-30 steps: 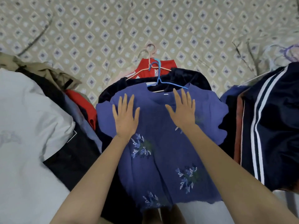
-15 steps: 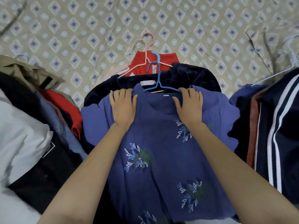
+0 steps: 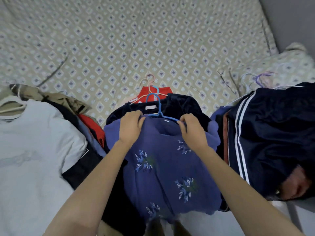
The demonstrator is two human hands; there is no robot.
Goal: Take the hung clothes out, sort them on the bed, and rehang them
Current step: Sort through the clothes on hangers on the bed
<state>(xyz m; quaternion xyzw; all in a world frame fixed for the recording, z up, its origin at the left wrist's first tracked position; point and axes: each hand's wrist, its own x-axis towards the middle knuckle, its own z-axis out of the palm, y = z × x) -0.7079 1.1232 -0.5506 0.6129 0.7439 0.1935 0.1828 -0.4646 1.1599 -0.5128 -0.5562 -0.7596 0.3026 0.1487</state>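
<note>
Looking down, my left hand (image 3: 130, 128) grips one shoulder of the blue top (image 3: 162, 167). My right hand (image 3: 192, 132) pinches the other beside the blue hanger (image 3: 159, 108), probably to seat it squarely. The top lies on the middle pile (image 3: 179, 104) on the bed (image 3: 153, 48).

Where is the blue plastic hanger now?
In the head view, the blue plastic hanger lies at centre, in the neck of the purple floral-embroidered top, between the left hand and right hand, over a dark navy garment.
</note>
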